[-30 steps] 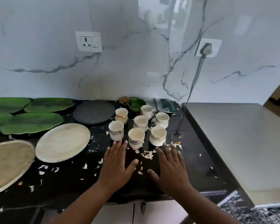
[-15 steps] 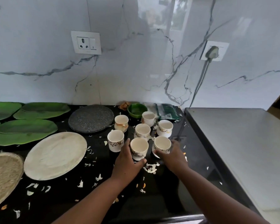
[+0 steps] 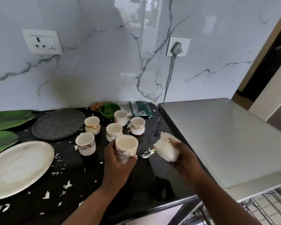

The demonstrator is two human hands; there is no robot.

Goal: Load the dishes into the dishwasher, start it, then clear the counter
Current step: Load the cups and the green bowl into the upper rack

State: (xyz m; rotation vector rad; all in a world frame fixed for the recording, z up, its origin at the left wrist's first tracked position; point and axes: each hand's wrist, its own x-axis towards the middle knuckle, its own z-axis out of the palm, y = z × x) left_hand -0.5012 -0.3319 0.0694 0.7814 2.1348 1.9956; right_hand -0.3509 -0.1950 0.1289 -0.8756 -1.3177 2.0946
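2 cups are off the tabletop [image 3: 136, 184] now, 1 in each of the hands. The left hand [image 3: 116, 161] wraps its fingers round an upright cup [image 3: 126, 147] with a dark floral print, lifted just above the black surface. The right hand [image 3: 183, 153] grips a second cup [image 3: 166, 147], tilted and blurred, carried toward the right, where the steel top of what looks like the dishwasher [image 3: 225, 143] stands. A wire rack [image 3: 258, 207] shows at the lower right corner, below that top; I judge it to be the dishwasher's basket, though little of it is in view and I cannot tell what it holds.

Loading seems barely begun. 5 more cups [image 3: 114, 131] stand grouped near the back of the tabletop, with a green bowl [image 3: 109, 109] behind them. A dark speckled plate [image 3: 58, 123], a pale round plate [image 3: 19, 168] and green leaf-shaped plates [image 3: 5, 138] lie to the left, none of them touched. White scraps [image 3: 66, 185] are scattered over the black surface, and a green-and-white packet [image 3: 138, 109] lies by the wall.

Left to do, as I judge it: rack these 2 cups, fetch the rest of the cups, bowl and plates, start the machine, then wipe away the scraps.
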